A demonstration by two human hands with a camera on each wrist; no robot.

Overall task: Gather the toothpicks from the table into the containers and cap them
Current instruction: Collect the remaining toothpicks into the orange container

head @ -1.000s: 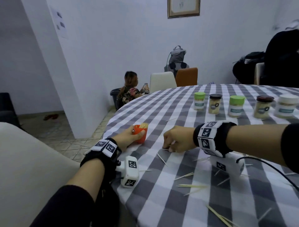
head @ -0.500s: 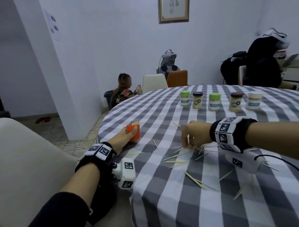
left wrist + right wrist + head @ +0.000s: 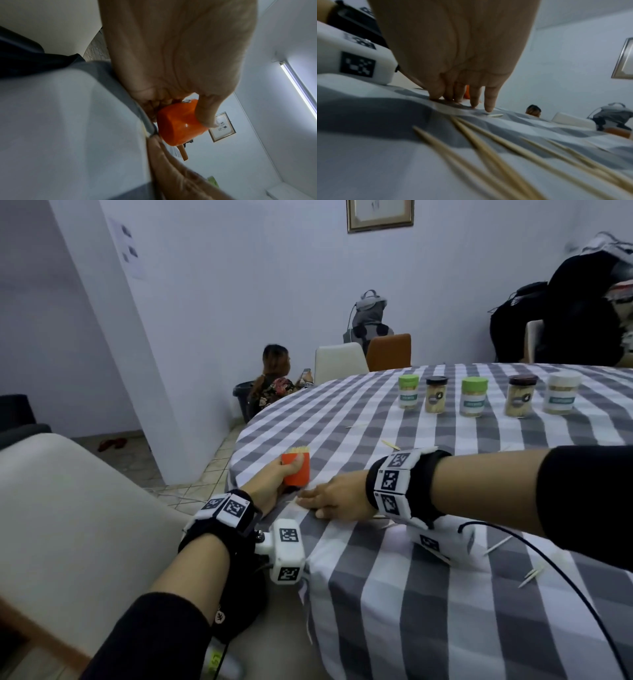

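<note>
Left hand (image 3: 274,482): thumb and fingers (image 3: 205,111) clamped round the orange container (image 3: 296,470), upright at the tabletop (image 3: 394,594) edge, toothpick tips showing at its open top; its base is hidden by the hand. Right hand (image 3: 337,501), at 3 o'clock of the container: fingers (image 3: 489,98) extended, tips pressing the cloth; anything beneath them is hidden. Loose toothpicks (image 3: 488,148) lie blurred behind the wrist; five capped jars (image 3: 472,401) stand at 1 o'clock, well apart.
</note>
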